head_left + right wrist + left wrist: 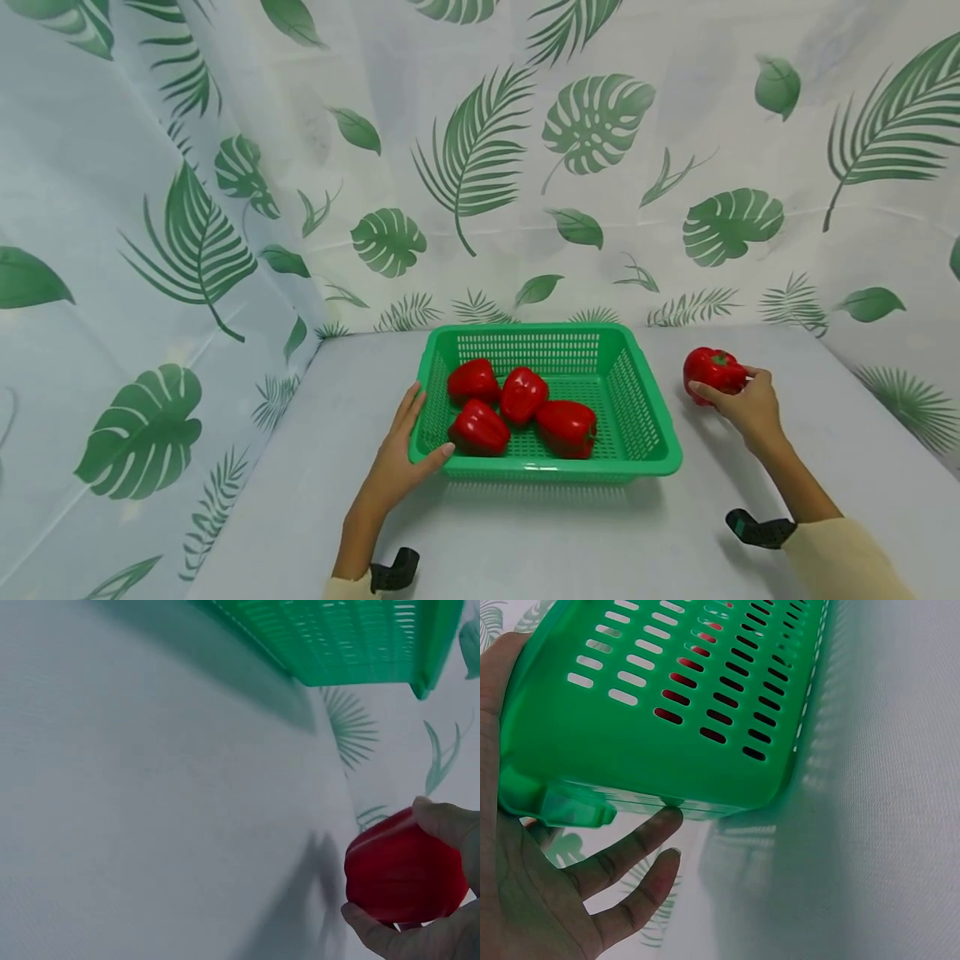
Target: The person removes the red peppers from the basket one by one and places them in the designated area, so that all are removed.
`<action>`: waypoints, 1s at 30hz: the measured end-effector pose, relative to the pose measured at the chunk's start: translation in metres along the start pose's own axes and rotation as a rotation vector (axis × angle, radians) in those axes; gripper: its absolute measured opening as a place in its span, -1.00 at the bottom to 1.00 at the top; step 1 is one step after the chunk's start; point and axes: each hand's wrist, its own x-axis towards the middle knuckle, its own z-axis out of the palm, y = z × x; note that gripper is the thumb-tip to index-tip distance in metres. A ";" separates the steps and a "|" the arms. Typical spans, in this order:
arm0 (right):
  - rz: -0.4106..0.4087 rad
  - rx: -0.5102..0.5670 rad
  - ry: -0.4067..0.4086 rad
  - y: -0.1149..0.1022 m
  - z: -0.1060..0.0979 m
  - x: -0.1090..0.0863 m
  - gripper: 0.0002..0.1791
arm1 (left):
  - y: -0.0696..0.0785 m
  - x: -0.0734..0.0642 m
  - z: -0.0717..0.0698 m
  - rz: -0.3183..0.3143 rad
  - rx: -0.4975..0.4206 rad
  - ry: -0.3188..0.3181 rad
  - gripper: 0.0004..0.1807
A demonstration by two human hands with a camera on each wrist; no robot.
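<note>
A green plastic basket (pixel 540 469) with slotted walls holds several red bell peppers (pixel 567 428), grouped toward its left side. My left hand (pixel 399 465) holds the basket's near left corner, thumb at the front rim and fingers along the left side. In the left wrist view, two spread fingers (pixel 641 838) lie by the basket's outer wall (pixel 592 746). To the right of the basket, my right hand (pixel 752 411) grips another red bell pepper (pixel 708 372) between thumb and fingers, its green stem end showing. This pepper (pixel 405 870) appears raised off the table, with its shadow falling nearby.
A white-covered table (pixel 525 550) carries the basket. Behind and at both sides hangs a white sheet (pixel 480 283) printed with green leaves. A dark strap device (pixel 759 531) sits on each wrist, below beige sleeves (pixel 843 558).
</note>
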 end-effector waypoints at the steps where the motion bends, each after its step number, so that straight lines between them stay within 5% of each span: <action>1: -0.001 0.005 0.013 0.001 0.003 -0.001 0.07 | 0.000 0.000 0.000 0.000 0.001 0.001 -0.06; 15: -0.043 0.022 0.139 0.007 0.028 -0.001 0.02 | -0.002 0.000 0.003 0.008 -0.014 0.004 -0.07; 30: -0.068 -0.057 0.096 0.004 0.035 -0.002 0.09 | -0.004 0.000 0.003 0.019 -0.024 0.015 -0.08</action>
